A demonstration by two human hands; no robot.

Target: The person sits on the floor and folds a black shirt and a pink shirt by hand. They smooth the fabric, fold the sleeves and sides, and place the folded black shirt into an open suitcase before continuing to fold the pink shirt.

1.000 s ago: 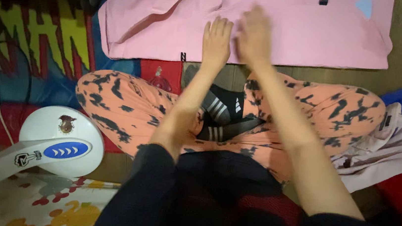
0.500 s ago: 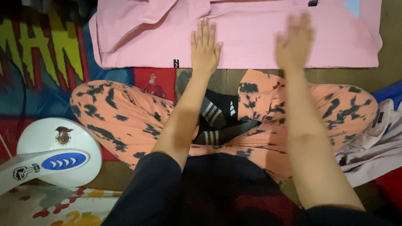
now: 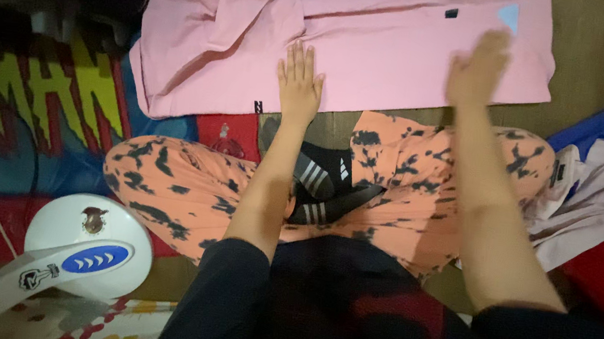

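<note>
Pink garment (image 3: 375,43) flat beneath both open palms, no grip.

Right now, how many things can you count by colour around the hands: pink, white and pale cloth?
Pink: 1, the pink garment under the left hand and right hand
White: 1, the white handheld device
Pale: 1, the pale crumpled cloth
Total: 3

Pink garment (image 3: 375,43); orange trousers (image 3: 189,180) with black blotches.

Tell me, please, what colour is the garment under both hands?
Plain pink garment; the head view, the only one, shows it clearly.
</note>
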